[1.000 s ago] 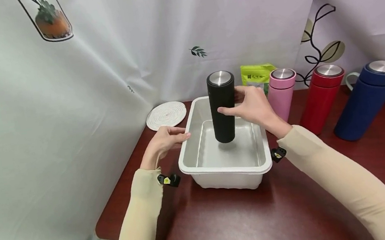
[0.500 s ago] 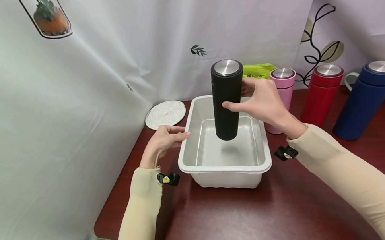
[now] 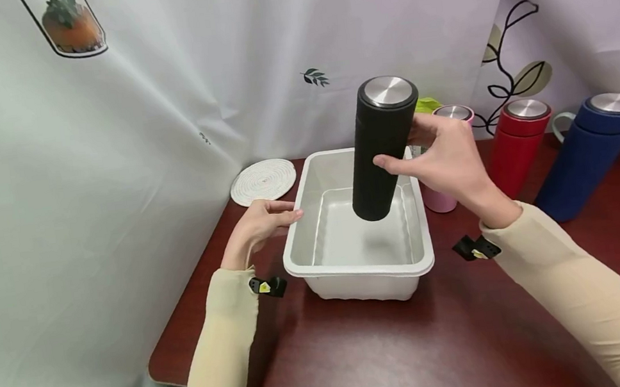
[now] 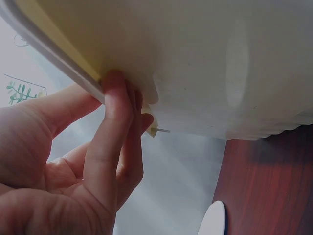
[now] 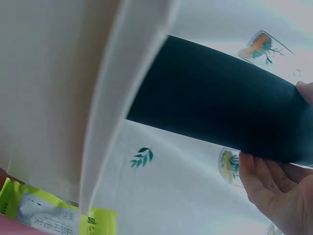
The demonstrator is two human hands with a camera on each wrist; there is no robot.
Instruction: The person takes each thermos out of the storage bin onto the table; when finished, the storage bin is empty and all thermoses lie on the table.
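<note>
My right hand (image 3: 451,157) grips a black thermos (image 3: 382,146) with a silver lid top, thumb on the near side. The thermos hangs tilted, its lid leaning right, with its lower end over the inside of a white plastic basin (image 3: 354,272). In the right wrist view the basin's edge hides the far end of the thermos (image 5: 210,98). My left hand (image 3: 259,229) pinches the basin's left rim. The left wrist view has its fingers (image 4: 117,105) under the rim against the basin's outer wall (image 4: 195,63).
To the right stand a pink thermos (image 3: 440,200), partly hidden by my right hand, a red thermos (image 3: 519,148) and a blue thermos (image 3: 589,152). A handled cup is partly behind the blue one. A green pouch (image 5: 41,208) lies behind the basin; a round woven mat (image 3: 264,181) is back left.
My right hand has raised the black thermos and carried it rightward, and the thermos has gone from nearly upright to tilted. The left hand stays at the basin's rim.
</note>
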